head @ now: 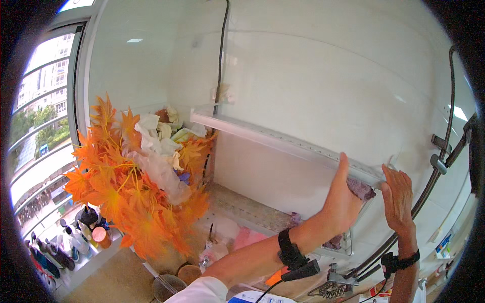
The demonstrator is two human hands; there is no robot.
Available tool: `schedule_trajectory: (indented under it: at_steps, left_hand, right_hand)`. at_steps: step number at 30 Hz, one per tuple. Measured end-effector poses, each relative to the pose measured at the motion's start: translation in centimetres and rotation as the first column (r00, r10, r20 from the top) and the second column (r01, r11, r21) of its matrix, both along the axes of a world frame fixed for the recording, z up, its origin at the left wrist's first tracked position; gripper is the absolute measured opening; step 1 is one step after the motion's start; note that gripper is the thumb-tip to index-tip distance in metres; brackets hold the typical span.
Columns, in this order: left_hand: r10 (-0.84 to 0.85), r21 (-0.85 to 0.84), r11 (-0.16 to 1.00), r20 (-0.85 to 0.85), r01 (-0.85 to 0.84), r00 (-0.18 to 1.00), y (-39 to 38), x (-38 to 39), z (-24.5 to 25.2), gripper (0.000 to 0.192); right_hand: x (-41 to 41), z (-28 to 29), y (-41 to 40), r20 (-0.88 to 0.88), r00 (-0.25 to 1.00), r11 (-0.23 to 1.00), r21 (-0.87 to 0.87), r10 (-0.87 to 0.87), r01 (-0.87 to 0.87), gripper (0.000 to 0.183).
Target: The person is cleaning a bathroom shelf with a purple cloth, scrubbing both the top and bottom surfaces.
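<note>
A long white shelf point(273, 142) runs along the tiled wall, slanting down to the right in my view. My left hand point(343, 204) grips its right part from the front, thumb raised over the upper edge and the fingers partly hidden. At the shelf's right end, my right hand point(398, 199) holds the corner between thumb and fingers. A mottled purple cloth point(362, 188) shows beneath the shelf, just beyond my left hand; whether that hand touches it I cannot tell. Each wrist wears a black strap with a small device.
Orange artificial maple leaves point(140, 197) and crumpled plastic bags point(163, 147) crowd the left corner. Several bottles point(72, 238) line the windowsill. Black hoses point(424, 200) run down the wall beside my right arm. A metal faucet fitting point(335, 278) and a wire rack point(349, 244) sit lower down.
</note>
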State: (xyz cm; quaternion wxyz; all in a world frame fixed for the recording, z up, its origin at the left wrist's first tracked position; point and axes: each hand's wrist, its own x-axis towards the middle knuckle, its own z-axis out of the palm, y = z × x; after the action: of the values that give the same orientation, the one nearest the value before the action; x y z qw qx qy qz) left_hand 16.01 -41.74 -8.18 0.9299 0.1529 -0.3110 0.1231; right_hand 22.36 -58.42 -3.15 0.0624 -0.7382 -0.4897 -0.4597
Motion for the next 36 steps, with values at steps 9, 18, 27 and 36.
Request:
schedule_trajectory:
  at_steps: [9,18,27,36]
  left_hand:
    - [0.554,-0.174,0.806,-0.118,-0.566,0.824,17.4,-8.8,1.8,0.059]
    - [0.725,-0.192,0.656,-0.11,-0.73,0.68,25.7,-10.8,3.3,0.058]
    - [0.575,0.036,0.81,-0.241,-0.585,0.782,14.4,-6.7,0.1,0.051]
    - [0.617,0.49,0.68,0.021,-0.546,0.787,-2.2,4.7,-2.3,0.032]
  right_hand:
    - [-0.2,-0.2,0.0,-0.01,1.0,1.0,-0.006,-0.016,0.016,0.044]
    - [1.0,-0.5,-0.6,0.018,1.0,1.0,0.008,-0.004,0.004,0.043]
    - [1.1,-1.0,-1.4,0.061,0.998,0.999,-0.005,-0.034,0.034,0.045]
    - [1.0,-0.6,-1.1,0.0,0.999,0.999,0.003,-0.045,0.045,0.046]
